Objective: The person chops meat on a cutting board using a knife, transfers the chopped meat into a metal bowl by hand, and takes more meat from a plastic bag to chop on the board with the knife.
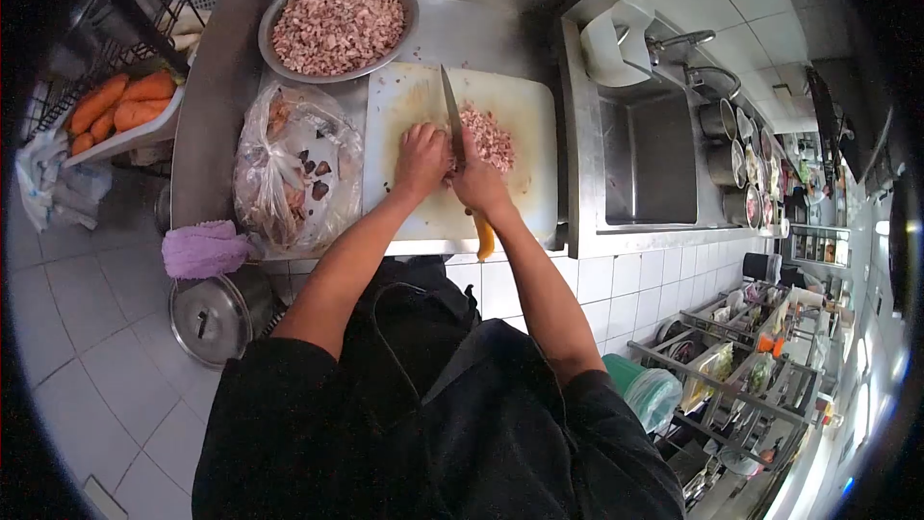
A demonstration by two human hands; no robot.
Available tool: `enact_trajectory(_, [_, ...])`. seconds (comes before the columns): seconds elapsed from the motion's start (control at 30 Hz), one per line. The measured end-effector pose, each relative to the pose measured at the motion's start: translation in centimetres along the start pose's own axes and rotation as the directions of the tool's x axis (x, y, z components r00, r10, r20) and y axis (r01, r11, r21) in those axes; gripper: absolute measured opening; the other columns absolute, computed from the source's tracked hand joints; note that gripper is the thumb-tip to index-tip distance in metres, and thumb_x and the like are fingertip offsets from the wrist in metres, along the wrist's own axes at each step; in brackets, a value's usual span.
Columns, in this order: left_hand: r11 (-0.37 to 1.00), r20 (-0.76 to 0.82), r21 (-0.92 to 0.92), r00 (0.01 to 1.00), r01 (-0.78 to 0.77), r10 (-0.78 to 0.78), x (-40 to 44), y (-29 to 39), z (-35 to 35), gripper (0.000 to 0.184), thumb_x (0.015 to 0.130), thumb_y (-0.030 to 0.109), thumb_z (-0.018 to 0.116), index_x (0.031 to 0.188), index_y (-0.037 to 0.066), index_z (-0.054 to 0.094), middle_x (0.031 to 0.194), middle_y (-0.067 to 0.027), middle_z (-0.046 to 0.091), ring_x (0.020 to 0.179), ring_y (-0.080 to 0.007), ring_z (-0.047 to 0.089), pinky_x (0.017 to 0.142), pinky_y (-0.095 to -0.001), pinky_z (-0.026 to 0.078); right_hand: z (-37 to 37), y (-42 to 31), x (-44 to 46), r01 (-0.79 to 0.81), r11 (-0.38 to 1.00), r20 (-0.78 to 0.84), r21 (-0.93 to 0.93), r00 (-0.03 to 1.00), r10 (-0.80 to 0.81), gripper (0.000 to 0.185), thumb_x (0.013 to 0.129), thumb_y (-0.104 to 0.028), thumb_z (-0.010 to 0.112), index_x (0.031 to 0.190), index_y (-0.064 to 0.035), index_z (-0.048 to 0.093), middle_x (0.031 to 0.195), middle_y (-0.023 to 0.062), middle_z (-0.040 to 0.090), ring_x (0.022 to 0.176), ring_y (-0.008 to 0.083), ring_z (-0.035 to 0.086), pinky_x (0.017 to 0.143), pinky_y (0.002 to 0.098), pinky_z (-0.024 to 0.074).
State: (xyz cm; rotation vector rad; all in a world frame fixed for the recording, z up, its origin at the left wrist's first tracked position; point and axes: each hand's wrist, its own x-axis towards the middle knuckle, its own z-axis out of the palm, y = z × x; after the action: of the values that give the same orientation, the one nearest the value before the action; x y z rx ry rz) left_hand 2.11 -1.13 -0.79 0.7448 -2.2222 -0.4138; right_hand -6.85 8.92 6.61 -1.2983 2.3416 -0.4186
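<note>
My right hand (478,183) grips a kitchen knife (450,99) whose yellow handle sticks out toward me and whose long blade points away. Close against the blade's left side, my left hand (422,159) rests on the white cutting board (529,197) with its fingers curled; whatever lies under them is hidden. Small pinkish diced pieces (489,138) are heaped to the right of the knife. Behind the board's left corner stands a metal bowl (412,29) full of similar diced pieces (337,27). A clear plastic bag (258,149) with dark chunks lies left of the board.
A sink (650,159) with a faucet (683,40) is at the right. Carrots (125,106) fill a white bin on the left. A purple cloth (205,249) hangs at the counter edge above a lidded pot (214,323). Shelving (731,385) stands at lower right.
</note>
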Motion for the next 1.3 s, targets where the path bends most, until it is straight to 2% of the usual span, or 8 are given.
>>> enact_trajectory(0.03, [1.0,-0.01,0.005,1.0,0.005,-0.005,0.2,0.1,0.0,0.011,0.087,0.017,0.063,0.09,0.006,0.064,0.095,-0.0101,0.058,0.098,-0.0306,0.055,0.089,-0.0461,0.044,-5.3,-4.2,-1.9,-0.196,0.964,0.243,0.178,0.958,0.15,0.086,0.086,-0.012,0.056,0.159,-0.0125,0.011,0.089,0.0343,0.068,0.081,0.0488,0.069,0.075,0.0568,0.0545])
enact_trajectory(0.13, [0.999,-0.01,0.013,0.999,0.04,-0.04,-0.4,0.1,-1.1,0.011,0.088,0.018,0.063,0.092,0.007,0.064,0.095,-0.0099,0.058,0.098,-0.0304,0.055,0.089,-0.046,0.044,-8.5,-6.4,-5.6,-0.298,0.935,0.384,0.193,0.9,0.208,0.079,0.084,-0.003,0.046,0.156,-0.0089,0.015,0.089,0.0359,0.067,0.077,0.0499,0.068,0.077,0.0569,0.0554])
enact_trajectory(0.17, [0.999,-0.006,0.004,0.999,0.053,-0.053,-0.3,0.2,-1.3,0.012,0.088,0.018,0.064,0.093,0.007,0.063,0.095,-0.0098,0.058,0.098,-0.0302,0.055,0.089,-0.046,0.044,-4.6,-2.4,-6.3,-0.025,0.999,0.181,0.03,0.983,0.02,0.082,0.081,-0.002,0.044,0.157,-0.0101,0.015,0.089,0.0369,0.067,0.075,0.0494,0.069,0.075,0.0554,0.0571])
enact_trajectory(0.3, [0.996,0.053,0.08,0.998,0.028,-0.032,-0.1,0.4,-1.2,0.012,0.088,0.019,0.064,0.095,0.008,0.063,0.096,-0.009,0.058,0.099,-0.0295,0.055,0.09,-0.0463,0.044,-4.4,-4.4,-9.2,-0.201,0.979,0.249,0.045,0.951,0.184,0.09,0.08,-0.004,0.049,0.16,-0.0109,0.009,0.084,0.0378,0.066,0.076,0.0516,0.067,0.072,0.0581,0.0545])
enact_trajectory(0.63, [0.993,0.182,0.107,0.981,0.052,-0.071,0.0,0.4,-1.3,0.013,0.09,0.017,0.062,0.098,0.007,0.064,0.097,-0.0086,0.058,0.101,-0.0301,0.055,0.09,-0.0467,0.043,2.1,-1.2,-4.7,-0.096,0.995,0.061,-0.012,0.993,0.096,0.093,0.083,-0.005,0.053,0.162,-0.0142,0.004,0.082,0.0333,0.068,0.076,0.0489,0.069,0.068,0.0574,0.054])
enact_trajectory(0.8, [1.0,0.043,0.004,0.999,-0.004,0.004,-0.3,0.0,-1.4,0.008,0.086,0.015,0.062,0.09,0.009,0.061,0.095,-0.0093,0.058,0.098,-0.0295,0.056,0.088,-0.0456,0.044,0.9,0.0,-1.7,-0.016,0.999,0.032,0.043,0.999,0.015,0.089,0.085,-0.008,0.053,0.161,-0.0162,0.007,0.091,0.0349,0.068,0.085,0.0508,0.068,0.077,0.0573,0.0532])
enact_trajectory(1.07, [0.998,0.032,0.062,0.999,0.025,-0.027,-0.4,0.3,-1.4,0.012,0.087,0.015,0.062,0.094,0.005,0.061,0.098,-0.0114,0.057,0.101,-0.0318,0.055,0.089,-0.0458,0.046,-7.5,-5.9,-8.9,-0.309,0.95,0.4,0.048,0.878,0.265,0.086,0.085,-0.004,0.045,0.161,-0.0128,0.006,0.086,0.0354,0.067,0.072,0.0477,0.069,0.07,0.0546,0.057])
enact_trajectory(1.3, [0.996,0.087,0.083,0.996,0.009,-0.017,-0.2,0.1,-1.2,0.011,0.085,0.016,0.064,0.091,0.007,0.06,0.098,-0.0106,0.057,0.101,-0.0314,0.054,0.092,-0.0462,0.045,1.9,-0.7,-6.8,-0.118,0.993,0.14,-0.03,0.983,0.121,0.095,0.082,-0.004,0.053,0.162,-0.0161,0.003,0.08,0.033,0.067,0.074,0.0494,0.067,0.071,0.0576,0.0533])
